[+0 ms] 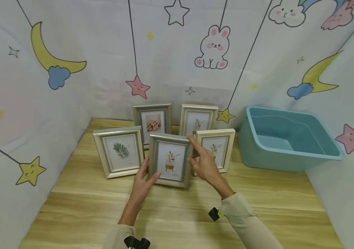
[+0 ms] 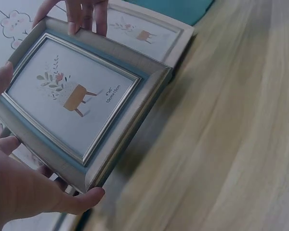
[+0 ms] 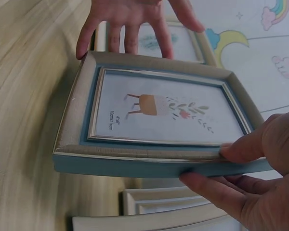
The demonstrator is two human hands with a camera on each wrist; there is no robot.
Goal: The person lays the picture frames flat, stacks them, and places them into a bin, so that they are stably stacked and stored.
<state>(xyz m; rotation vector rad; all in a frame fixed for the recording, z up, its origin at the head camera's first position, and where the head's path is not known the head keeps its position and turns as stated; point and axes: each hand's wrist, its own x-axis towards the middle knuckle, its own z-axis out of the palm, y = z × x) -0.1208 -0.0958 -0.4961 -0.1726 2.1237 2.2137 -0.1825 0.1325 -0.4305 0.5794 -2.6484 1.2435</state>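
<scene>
A silvery-beige picture frame (image 1: 170, 160) with blue-grey edges and a potted-plant print stands tilted between the hands. On its right edge, the right hand (image 1: 206, 164) pinches it, thumb (image 3: 243, 148) in front and fingers behind. The left hand (image 1: 141, 188) touches the opposite side with extended fingers (image 3: 131, 38); its thumb is spread away from the frame. Whether the frame's bottom touches the table cannot be told. Just left stands a frame with a green leaf print (image 1: 120, 152). A cream frame (image 1: 229, 145) with a plant print stands behind the right hand, which partly covers it.
Farther back stand a frame with a flower photo (image 1: 153, 122) and another plant-print frame (image 1: 199, 116). A blue-green plastic tub (image 1: 276, 157) stands at the right on the wooden table (image 1: 177, 221). A cartoon-printed cloth (image 1: 164, 55) hangs behind.
</scene>
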